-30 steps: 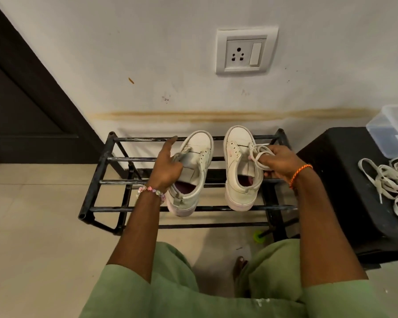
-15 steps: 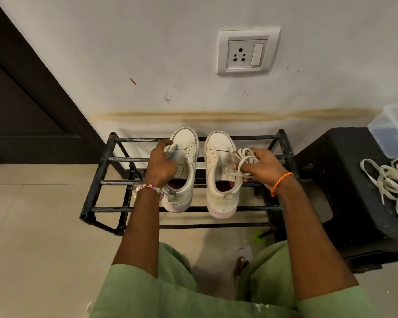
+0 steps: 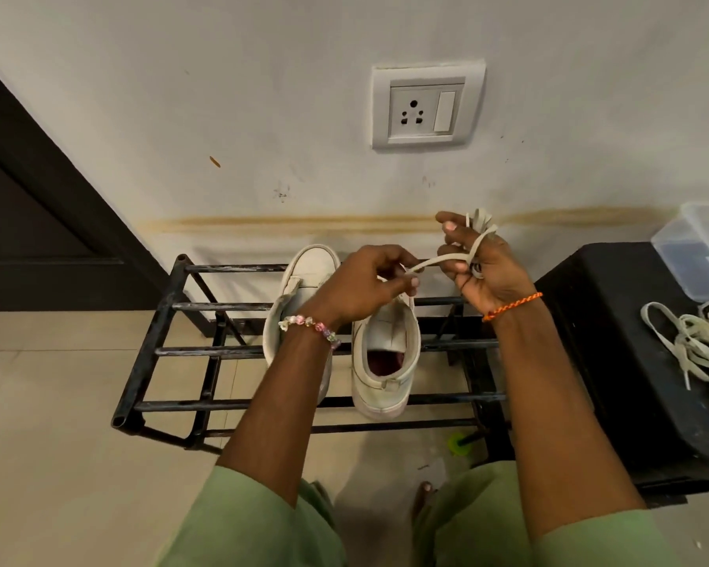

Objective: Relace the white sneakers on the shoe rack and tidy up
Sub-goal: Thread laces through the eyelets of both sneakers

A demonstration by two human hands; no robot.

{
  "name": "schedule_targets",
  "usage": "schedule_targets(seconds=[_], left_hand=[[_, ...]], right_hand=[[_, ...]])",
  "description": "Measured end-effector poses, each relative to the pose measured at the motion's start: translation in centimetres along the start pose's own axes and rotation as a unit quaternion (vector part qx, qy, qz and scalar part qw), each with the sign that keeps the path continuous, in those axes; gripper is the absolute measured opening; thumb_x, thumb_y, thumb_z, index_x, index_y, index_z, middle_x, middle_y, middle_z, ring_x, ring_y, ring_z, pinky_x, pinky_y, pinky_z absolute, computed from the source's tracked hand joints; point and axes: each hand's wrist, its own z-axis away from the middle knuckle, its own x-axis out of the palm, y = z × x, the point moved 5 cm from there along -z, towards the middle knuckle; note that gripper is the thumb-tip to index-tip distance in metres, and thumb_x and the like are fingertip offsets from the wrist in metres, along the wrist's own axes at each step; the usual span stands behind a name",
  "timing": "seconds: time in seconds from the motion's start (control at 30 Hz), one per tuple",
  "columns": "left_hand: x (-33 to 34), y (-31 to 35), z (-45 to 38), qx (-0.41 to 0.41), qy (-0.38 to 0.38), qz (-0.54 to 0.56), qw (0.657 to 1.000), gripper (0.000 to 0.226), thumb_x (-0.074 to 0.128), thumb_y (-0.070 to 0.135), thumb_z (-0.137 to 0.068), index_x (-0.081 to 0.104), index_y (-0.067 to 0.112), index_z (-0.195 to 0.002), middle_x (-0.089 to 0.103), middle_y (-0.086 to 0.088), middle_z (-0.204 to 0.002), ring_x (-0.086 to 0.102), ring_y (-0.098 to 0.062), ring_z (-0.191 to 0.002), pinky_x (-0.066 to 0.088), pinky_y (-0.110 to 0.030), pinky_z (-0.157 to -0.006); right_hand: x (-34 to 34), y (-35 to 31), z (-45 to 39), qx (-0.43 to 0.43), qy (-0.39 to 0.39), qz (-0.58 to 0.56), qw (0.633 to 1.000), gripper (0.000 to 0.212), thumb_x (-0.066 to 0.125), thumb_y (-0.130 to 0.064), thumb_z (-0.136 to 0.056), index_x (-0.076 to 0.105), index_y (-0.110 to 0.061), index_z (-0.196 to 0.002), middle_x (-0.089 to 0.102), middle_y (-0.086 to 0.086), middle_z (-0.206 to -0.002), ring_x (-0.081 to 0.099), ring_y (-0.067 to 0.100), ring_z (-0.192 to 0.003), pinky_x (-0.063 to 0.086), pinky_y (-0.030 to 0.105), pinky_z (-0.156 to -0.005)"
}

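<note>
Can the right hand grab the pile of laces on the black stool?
Probably not yet: the right hand is full, its grip on a bunched lace. The way to the pile of laces looks clear.

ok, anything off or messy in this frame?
Yes. A loose tangle of off-white flat laces sprawls on the black stool right of the black metal shoe rack. A long brownish stain streak runs along the white wall.

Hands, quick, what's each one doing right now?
Left hand: closed, pinching one end of the white shoelace.
Right hand: closed, holding the bunched rest of the same lace.
</note>
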Motion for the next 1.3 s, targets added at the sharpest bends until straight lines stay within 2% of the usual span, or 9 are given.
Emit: schedule_targets(seconds=[0.1,0.2,0.33,0.53,0.63,0.73,0.9,1.07,1.3], left_hand=[[-1.3,-0.8,-0.5,-0.028,0.044,0.052,0.997,0.01,0.06,0.011,-0.091,0.069,0.009,-0.095,0.07,0.001,-0.075,0.067,-0.01,-0.06,0.052,-0.021,-0.058],[-3.2,-1.3,-0.8,-0.057,0.135,0.048,0.988,0.01,0.066,0.014,-0.088,0.071,0.006,-0.087,0.071,-0.003,-0.072,0.059,-0.012,-0.041,0.047,-0.02,-0.043],[-3.5,-2.1,-1.9,-0.076,0.134,0.04,0.987,0.016,0.057,-0.001,-0.091,0.069,-0.002,-0.102,0.07,-0.007,-0.08,0.067,-0.018,-0.059,0.058,-0.027,-0.062],[-1.9,-0.5,-2.6,-0.036,0.095,0.075,0.992,0.014,0.065,-0.007,-0.083,0.069,-0.003,-0.096,0.07,-0.013,-0.082,0.071,-0.012,-0.067,0.056,-0.02,-0.067],[-1.7,0.3,-2.8,0.0,0.138,0.087,0.987,0.012,0.069,-0.004,-0.08,0.07,0.005,-0.088,0.069,-0.005,-0.074,0.069,-0.009,-0.064,0.055,-0.018,-0.063],[-2.1,0.0,-2.8,0.007,0.211,0.041,0.977,0.01,0.073,0.006,-0.079,0.069,0.015,-0.084,0.066,0.009,-0.069,0.063,0.004,-0.061,0.048,-0.009,-0.061],[-1.7,-3.6,-3.2,-0.061,0.178,-0.037,0.981,0.01,0.074,0.023,-0.08,0.066,0.025,-0.086,0.063,0.008,-0.086,0.058,-0.006,-0.089,0.045,-0.024,-0.079],[0.1,-5.3,-3.3,-0.182,0.06,-0.181,0.965,0.012,0.067,0.033,-0.082,0.072,0.034,-0.092,0.042,-0.008,-0.143,0.024,-0.031,-0.139,0.026,-0.048,-0.11],[0.3,-4.6,-2.7,-0.198,0.078,-0.141,0.967,0.018,0.071,0.026,-0.079,0.072,0.033,-0.096,0.014,-0.014,-0.158,0.005,-0.026,-0.146,0.009,-0.046,-0.115]], right_hand=[[-1.9,0.4,-1.3,0.013,0.089,0.046,0.995,0.007,0.06,0.001,-0.082,0.063,-0.004,-0.086,0.047,-0.002,-0.059,0.039,0.004,-0.041,0.032,0.015,-0.036],[-5.3,0.8,-1.8,0.073,0.177,0.324,0.926,0.012,0.064,-0.003,-0.085,0.062,-0.013,-0.079,0.057,0.004,-0.076,0.049,0.012,-0.056,0.041,0.02,-0.04],[-7.6,0.8,-1.3,0.213,0.114,0.53,0.813,0.037,0.067,-0.009,-0.084,0.052,-0.014,-0.117,0.053,0.007,-0.1,0.057,0.021,-0.089,0.053,0.032,-0.071],[-3.0,-2.9,-0.8,-0.086,0.195,0.498,0.841,0.027,0.049,0.005,-0.082,0.069,-0.012,-0.076,0.068,0.005,-0.089,0.056,0.004,-0.073,0.045,0.006,-0.06],[0.5,-0.5,-1.3,-0.054,0.021,0.413,0.909,0.02,0.054,-0.003,-0.091,0.069,-0.013,-0.082,0.07,0.003,-0.085,0.065,0.014,-0.08,0.054,0.027,-0.079],[1.1,1.0,-1.6,-0.035,-0.019,0.382,0.923,0.012,0.058,-0.01,-0.091,0.07,-0.011,-0.089,0.067,0.006,-0.073,0.06,0.014,-0.06,0.054,0.026,-0.057],[-1.4,1.7,-2.3,-0.025,0.015,0.447,0.894,0.014,0.065,-0.003,-0.086,0.071,0.001,-0.097,0.064,-0.003,-0.062,0.049,0.0,-0.046,0.043,0.013,-0.048],[-3.6,3.6,-2.7,0.028,0.035,0.552,0.832,0.008,0.069,-0.009,-0.083,0.072,-0.007,-0.091,0.064,-0.006,-0.071,0.059,-0.001,-0.068,0.047,0.017,-0.069],[-3.5,3.8,-2.7,0.02,0.004,0.616,0.788,0.007,0.066,-0.015,-0.086,0.07,-0.02,-0.082,0.065,-0.006,-0.073,0.061,0.009,-0.074,0.052,0.028,-0.075]])
